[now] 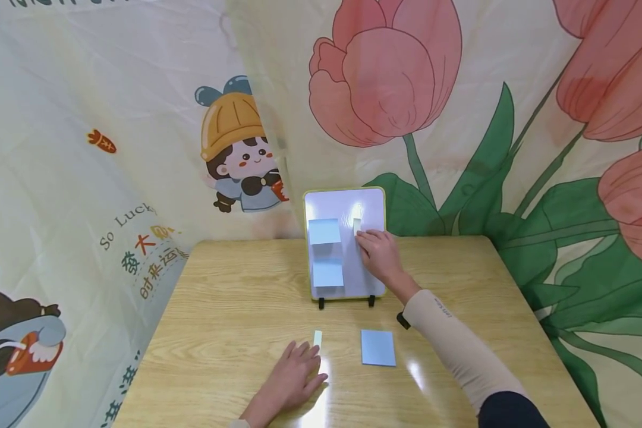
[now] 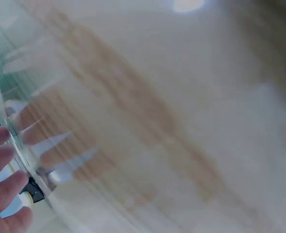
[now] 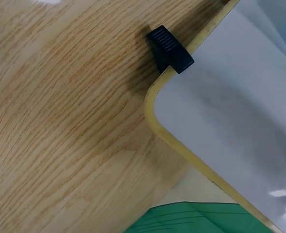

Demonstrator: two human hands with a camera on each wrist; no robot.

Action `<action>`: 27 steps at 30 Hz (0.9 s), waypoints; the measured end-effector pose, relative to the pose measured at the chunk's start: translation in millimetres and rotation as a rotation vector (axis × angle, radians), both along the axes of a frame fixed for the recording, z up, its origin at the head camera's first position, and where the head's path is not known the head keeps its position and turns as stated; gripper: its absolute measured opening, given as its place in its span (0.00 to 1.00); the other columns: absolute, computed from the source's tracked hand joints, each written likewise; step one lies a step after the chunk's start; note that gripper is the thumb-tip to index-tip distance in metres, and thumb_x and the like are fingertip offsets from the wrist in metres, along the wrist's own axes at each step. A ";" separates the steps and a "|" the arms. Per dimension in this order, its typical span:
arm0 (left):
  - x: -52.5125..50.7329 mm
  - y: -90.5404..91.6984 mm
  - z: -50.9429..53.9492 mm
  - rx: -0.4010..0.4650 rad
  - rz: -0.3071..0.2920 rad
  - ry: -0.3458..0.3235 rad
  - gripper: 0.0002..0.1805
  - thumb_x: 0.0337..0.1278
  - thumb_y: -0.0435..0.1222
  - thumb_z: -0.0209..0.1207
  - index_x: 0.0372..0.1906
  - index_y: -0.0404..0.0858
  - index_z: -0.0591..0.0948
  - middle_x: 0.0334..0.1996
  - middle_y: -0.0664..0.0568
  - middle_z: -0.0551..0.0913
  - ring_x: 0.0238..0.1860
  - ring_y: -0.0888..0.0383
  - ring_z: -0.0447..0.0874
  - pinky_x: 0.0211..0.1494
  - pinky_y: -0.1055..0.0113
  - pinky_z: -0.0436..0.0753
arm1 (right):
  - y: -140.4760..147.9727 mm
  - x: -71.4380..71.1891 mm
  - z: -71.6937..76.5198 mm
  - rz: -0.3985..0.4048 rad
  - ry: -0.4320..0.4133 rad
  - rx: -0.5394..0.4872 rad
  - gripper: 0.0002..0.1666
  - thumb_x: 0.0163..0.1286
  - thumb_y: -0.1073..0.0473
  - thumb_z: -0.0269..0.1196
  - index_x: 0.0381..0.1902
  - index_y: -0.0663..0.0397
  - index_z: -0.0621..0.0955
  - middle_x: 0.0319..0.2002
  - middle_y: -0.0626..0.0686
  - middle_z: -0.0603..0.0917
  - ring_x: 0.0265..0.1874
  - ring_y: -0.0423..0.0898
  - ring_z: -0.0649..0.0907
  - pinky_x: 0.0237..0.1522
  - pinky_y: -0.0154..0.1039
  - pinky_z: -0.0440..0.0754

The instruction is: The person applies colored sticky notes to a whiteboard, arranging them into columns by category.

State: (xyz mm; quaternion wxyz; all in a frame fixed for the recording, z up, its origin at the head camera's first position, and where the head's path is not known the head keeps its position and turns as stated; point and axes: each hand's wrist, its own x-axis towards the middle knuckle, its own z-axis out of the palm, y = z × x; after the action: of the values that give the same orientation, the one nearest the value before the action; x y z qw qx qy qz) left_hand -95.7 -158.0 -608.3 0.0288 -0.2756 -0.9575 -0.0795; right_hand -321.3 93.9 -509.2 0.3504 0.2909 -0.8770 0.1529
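An upright whiteboard (image 1: 348, 249) with a yellow rim bears two light blue sticky notes, the upper note (image 1: 324, 231) above the lower note (image 1: 328, 273). My right hand (image 1: 380, 255) reaches to the board's right half, its fingertips on the lower end of a narrow pale strip (image 1: 356, 225). In the right wrist view that hand is out of sight; the board's corner (image 3: 181, 111) shows. My left hand (image 1: 294, 374) rests low over the table with spread fingers, beside another pale strip (image 1: 318, 338). To its right lies a blue sticky note or pad (image 1: 377, 348).
Black clip feet (image 1: 371, 301) hold the board up on the wooden table (image 1: 235, 297). Behind hangs a cloth backdrop (image 1: 278, 148) with tulips and cartoon figures. The left wrist view mostly shows the glossy tabletop (image 2: 157, 145) with reflections.
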 end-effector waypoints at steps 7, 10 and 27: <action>-28.7 12.1 41.6 0.171 0.004 0.177 0.20 0.67 0.50 0.57 0.52 0.41 0.84 0.59 0.48 0.83 0.60 0.46 0.80 0.67 0.39 0.70 | 3.5 -2.5 1.5 0.011 -0.004 0.037 0.12 0.64 0.64 0.68 0.46 0.57 0.88 0.49 0.53 0.89 0.50 0.53 0.86 0.54 0.52 0.80; -55.4 19.2 72.2 0.246 -0.027 0.327 0.19 0.65 0.47 0.59 0.51 0.39 0.84 0.57 0.47 0.84 0.59 0.45 0.81 0.65 0.39 0.71 | 4.1 -2.5 2.2 0.003 -0.014 0.044 0.13 0.64 0.64 0.68 0.46 0.56 0.88 0.50 0.52 0.88 0.51 0.53 0.85 0.54 0.52 0.80; -195.8 68.2 155.5 -0.090 0.039 0.183 0.31 0.78 0.54 0.27 0.73 0.49 0.69 0.74 0.59 0.65 0.78 0.51 0.54 0.78 0.39 0.45 | 4.2 -2.4 3.8 -0.016 -0.042 0.047 0.13 0.64 0.62 0.68 0.47 0.55 0.88 0.50 0.51 0.88 0.51 0.52 0.85 0.56 0.51 0.79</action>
State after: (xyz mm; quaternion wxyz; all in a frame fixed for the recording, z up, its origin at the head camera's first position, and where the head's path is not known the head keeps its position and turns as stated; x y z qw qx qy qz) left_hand -291.5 -89.8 -452.8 0.1054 -0.2638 -0.9587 -0.0100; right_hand -323.7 98.1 -505.4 0.3262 0.2888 -0.8898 0.1358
